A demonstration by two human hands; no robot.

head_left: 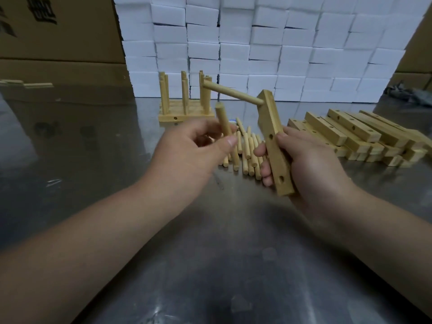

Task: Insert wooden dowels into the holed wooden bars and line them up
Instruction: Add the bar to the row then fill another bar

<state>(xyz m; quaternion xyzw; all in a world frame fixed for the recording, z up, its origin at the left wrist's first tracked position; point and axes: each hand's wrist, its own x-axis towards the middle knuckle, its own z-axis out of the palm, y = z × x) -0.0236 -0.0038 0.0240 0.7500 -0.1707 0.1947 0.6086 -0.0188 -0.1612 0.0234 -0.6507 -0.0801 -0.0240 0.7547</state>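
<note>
Right hand grips holed bar low; left hand pinches loose dowel. Light, rigid wood, I reckon; I'd hold dowel mid-length.

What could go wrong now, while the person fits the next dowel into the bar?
1. The dowel pinched in the left hand is tilted; it may jam at a hole of the bar.
2. The inserted dowel points toward the finished bars and could knock them.
</note>
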